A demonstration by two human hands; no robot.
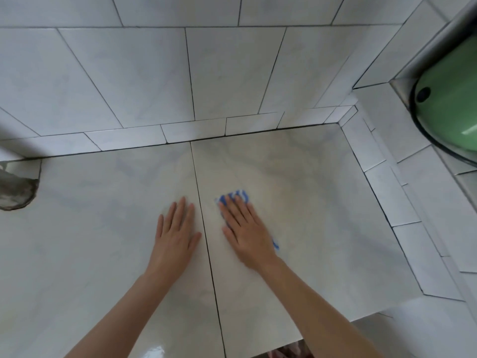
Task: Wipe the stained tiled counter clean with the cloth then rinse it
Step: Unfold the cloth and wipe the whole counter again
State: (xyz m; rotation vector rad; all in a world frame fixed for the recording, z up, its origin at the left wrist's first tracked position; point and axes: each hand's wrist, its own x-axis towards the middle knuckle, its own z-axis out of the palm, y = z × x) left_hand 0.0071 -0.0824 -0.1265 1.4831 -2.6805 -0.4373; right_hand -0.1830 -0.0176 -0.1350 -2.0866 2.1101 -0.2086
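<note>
Both hands lay palm-down on the pale tiled counter [103,254], one on each side of the dark grout line [206,241] that ran between them. The right hand [246,232] was spread flat with fingers extended, pressing down on a blue-and-white cloth [233,197]; the cloth lay beneath the palm and fingers, its edge showing past the fingertips and again beside the outer edge of the hand near the wrist. The left hand [175,229] rested open and flat on the bare tile, holding nothing, its thumb just beside the grout line. Ahead of the fingertips, the tiled wall [154,73] met the counter along a dark seam. Far to the right of the right hand stood a green rounded vessel [449,107]. Far to the left of the left hand, a grey round fitting [15,187] sat at the counter's edge.
</note>
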